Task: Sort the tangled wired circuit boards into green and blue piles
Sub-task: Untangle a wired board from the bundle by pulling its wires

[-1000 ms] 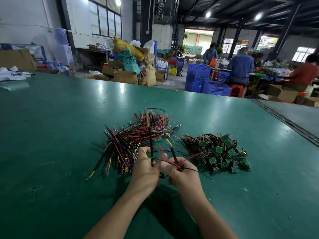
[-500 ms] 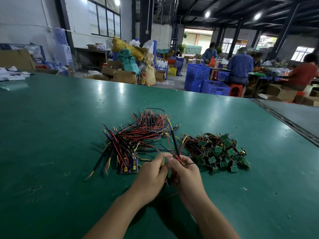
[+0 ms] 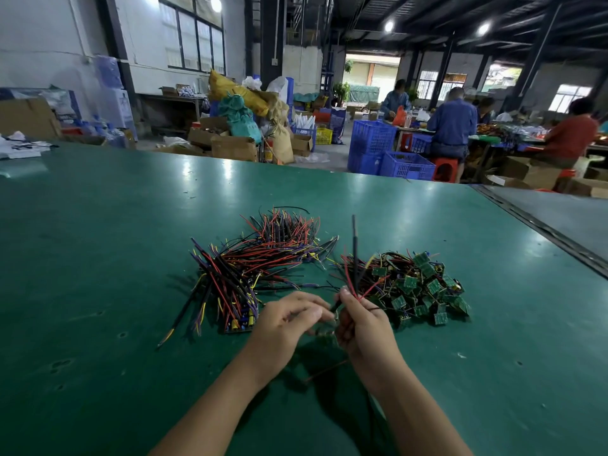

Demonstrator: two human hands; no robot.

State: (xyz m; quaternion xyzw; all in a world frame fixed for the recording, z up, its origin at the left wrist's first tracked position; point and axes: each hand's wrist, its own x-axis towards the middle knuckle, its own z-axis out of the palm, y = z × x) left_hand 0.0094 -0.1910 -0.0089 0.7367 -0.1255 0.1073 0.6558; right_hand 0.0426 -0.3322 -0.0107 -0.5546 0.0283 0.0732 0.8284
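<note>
Right hand: your right hand [image 3: 362, 327] is clenched around a bundle of wires [image 3: 354, 258]; one black wire stands straight up out of the fist.
Left hand: your left hand [image 3: 289, 320] has its fingers curled in at the foot of that same bundle, close against the right thumb. Whether they actually pinch a wire cannot be told.
Board in hand: something small sits between your palms, too blurred to read its colour.
Green pile: the green pile [image 3: 421, 287] lies just beyond your right hand, with its loose leads reaching towards the bundle.
Unsorted heap: the tangled heap [image 3: 256, 258] lies ahead of your left hand. Blue boards [image 3: 241, 324] show at its near end, just beside your left hand.
Risk, snagging: a hard pull probably drags neighbouring leads along, because the wires cross each other.
Risk, mixing: the held wires hang over the green pile's edge, so a stray lead could hook a sorted board and pull it out.
Risk, wrong pile: with the board hidden in your palms, you could drop it without checking its colour.
Surface: a green worktop [image 3: 131, 241], scuffed and glossy, with a dark groove [image 3: 543, 232] along its right side.
Room: a workshop with blue crates [image 3: 406, 164], cardboard boxes [image 3: 233, 148] and seated people [image 3: 452, 126] at far benches.
</note>
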